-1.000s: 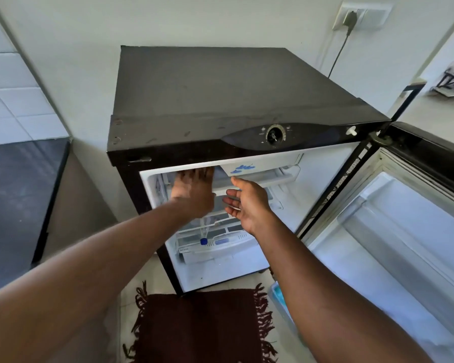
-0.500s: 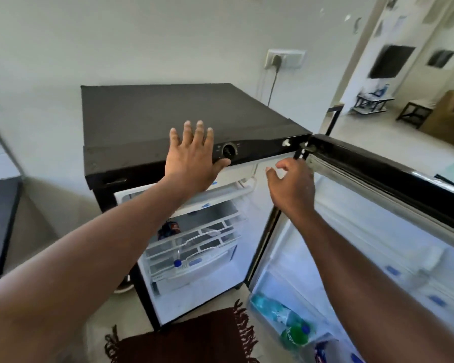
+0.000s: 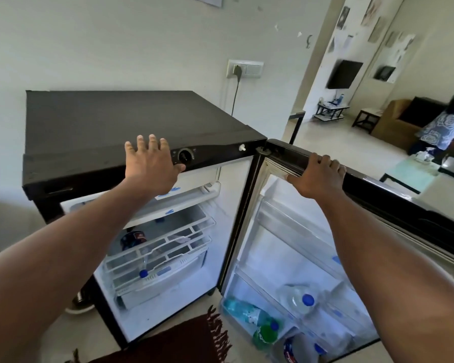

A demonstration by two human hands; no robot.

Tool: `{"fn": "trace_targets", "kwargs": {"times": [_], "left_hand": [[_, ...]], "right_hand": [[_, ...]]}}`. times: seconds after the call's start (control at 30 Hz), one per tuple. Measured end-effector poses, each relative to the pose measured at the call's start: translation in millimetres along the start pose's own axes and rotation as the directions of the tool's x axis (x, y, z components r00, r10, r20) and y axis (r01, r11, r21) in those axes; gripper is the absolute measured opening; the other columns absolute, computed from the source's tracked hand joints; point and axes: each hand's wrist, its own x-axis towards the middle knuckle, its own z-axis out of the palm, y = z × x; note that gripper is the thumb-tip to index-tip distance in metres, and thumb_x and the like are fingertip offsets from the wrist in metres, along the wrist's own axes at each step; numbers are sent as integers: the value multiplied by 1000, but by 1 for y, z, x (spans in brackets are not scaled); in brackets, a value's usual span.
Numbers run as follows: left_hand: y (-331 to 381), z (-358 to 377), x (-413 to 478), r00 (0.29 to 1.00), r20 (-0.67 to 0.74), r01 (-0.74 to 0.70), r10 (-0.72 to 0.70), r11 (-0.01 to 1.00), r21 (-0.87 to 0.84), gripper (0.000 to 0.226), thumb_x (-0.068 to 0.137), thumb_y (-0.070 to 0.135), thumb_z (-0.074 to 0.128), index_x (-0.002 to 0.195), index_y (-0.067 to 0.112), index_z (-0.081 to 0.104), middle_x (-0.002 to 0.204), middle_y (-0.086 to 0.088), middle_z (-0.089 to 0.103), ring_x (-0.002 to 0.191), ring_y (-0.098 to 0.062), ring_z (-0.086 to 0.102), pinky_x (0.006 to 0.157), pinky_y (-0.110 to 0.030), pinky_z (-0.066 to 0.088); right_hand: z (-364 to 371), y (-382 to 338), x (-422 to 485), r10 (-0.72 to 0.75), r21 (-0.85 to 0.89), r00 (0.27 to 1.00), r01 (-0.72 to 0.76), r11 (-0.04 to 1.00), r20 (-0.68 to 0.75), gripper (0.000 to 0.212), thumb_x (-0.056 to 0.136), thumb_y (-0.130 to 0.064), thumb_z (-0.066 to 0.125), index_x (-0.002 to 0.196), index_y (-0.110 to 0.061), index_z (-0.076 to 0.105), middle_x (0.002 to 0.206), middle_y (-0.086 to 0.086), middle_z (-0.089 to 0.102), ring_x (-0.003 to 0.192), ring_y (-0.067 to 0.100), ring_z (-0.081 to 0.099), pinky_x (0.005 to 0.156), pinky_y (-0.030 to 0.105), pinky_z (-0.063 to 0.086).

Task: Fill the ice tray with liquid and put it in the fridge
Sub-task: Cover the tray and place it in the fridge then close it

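Black fridge (image 3: 102, 121) bears flat left hand (image 3: 150, 166); right hand (image 3: 317, 176) grips door (image 3: 404, 195).

Can't see into freezer compartment (image 3: 192, 199) w/ left forearm (image 3: 95, 226) across it. Losing fridge door (image 3: 299, 244) at rt edge, rug (image 3: 173, 344) at btm. Can't read labels on door bottles (image 3: 249, 313) – too blurry.

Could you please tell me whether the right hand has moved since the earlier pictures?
Yes. The right hand left the freezer flap below the control dial and now grips the top edge of the open fridge door, right of the dial.
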Motion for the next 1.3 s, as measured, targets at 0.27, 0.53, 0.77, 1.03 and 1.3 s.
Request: {"fn": "trace_targets", "kwargs": {"times": [0.27,0.53,0.77,1.03,1.3], "left_hand": [[1,-2,-1,1000,30,5,-5,1000,12,86,101,67,33,162,8,17,170,-19,15,157,-42,12,124,-61,14],[6,-9,3,990,134,56,-47,996,-67,100,95,79,28,163,9,11,172,-19,6,158,-42,3,123,-64,5],[0,-11,5,987,157,44,-20,988,-146,109,87,89,20,164,12,10,173,-15,4,159,-37,0,125,-61,1],[-10,-19,7,974,223,8,40,977,-212,102,91,85,15,165,15,10,173,-11,1,159,-34,-2,125,-59,-2],[-49,-53,-6,869,422,75,259,773,-630,92,75,100,12,155,56,18,173,-2,-3,158,-17,-17,124,-53,-14]], "right_hand": [[-12,-13,-3,32,-83,998,-28,996,47,100,81,-76,62,150,-7,42,148,20,46,136,47,43,112,58,38],[-44,-54,-22,85,-177,981,-53,983,176,68,82,-50,66,140,-15,56,138,17,57,126,43,56,104,62,47],[-65,-103,-54,10,-263,964,63,963,266,57,92,-34,56,145,-12,53,148,19,53,129,50,54,94,66,53],[-73,-159,-66,-24,0,952,25,1000,307,83,91,-33,60,160,-4,24,157,28,30,142,55,38,115,55,43],[-64,-204,-79,-188,168,963,157,973,191,58,92,-28,54,146,-8,45,152,26,33,137,47,42,111,51,43]]}}
